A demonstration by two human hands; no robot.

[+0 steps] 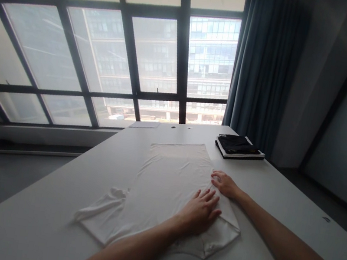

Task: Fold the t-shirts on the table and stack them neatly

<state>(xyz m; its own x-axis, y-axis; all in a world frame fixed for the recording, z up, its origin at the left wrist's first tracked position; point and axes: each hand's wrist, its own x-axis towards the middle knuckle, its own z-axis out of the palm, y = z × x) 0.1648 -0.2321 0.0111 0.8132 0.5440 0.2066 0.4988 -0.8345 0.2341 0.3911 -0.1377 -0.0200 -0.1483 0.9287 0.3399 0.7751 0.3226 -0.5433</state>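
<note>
A white T-shirt (165, 181) lies spread flat on the white table (48, 215), its hem toward the window and its sleeves near me. My left hand (200, 211) rests flat on the shirt's right part, fingers stretched out. My right hand (224, 183) lies on the shirt's right edge a little farther away, fingers extended and pressing the cloth. Neither hand grips anything. The right side of the shirt looks folded inward under the hands.
A stack of folded dark clothes (238, 147) sits at the table's far right corner. A flat sheet (144, 124) lies near the far edge. Behind the table are a large window and a blue curtain (262, 69). Grey floor lies to the left.
</note>
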